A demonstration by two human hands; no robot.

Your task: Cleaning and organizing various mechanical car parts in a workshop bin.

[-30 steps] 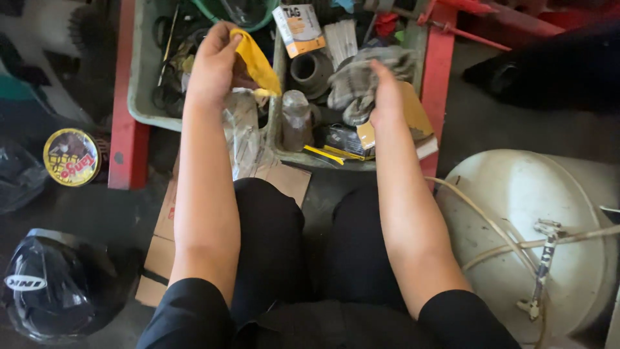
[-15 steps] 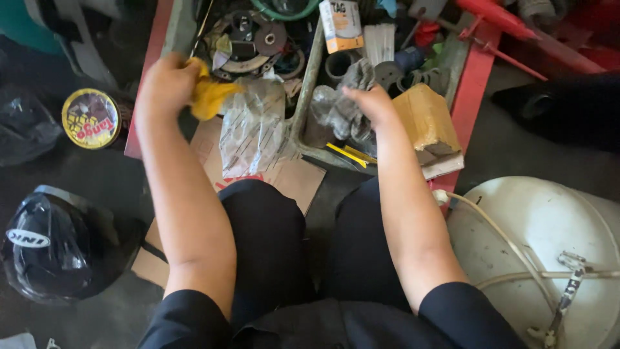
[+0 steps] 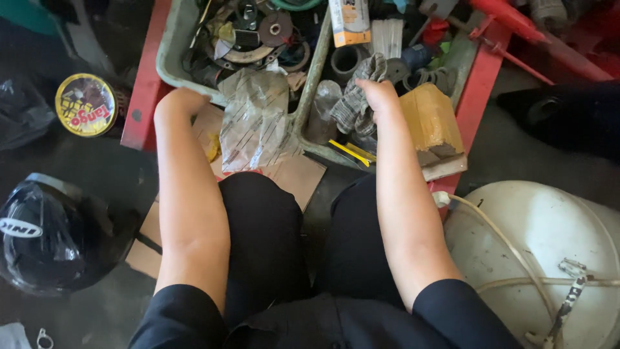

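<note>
Seated before the grey parts tray (image 3: 169, 61), the person seems mid-rummage: the right hand (image 3: 378, 97) pinches a grey knitted glove (image 3: 354, 103) over the tray's right compartment, while the left hand (image 3: 183, 103), curled knuckles-up, rests beside a crumpled plastic bag (image 3: 253, 119).

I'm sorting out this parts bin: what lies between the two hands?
In the head view, a crumpled clear plastic bag and the grey tray's divider wall lie between the left hand and the right hand, which grips a grey cloth.
</note>
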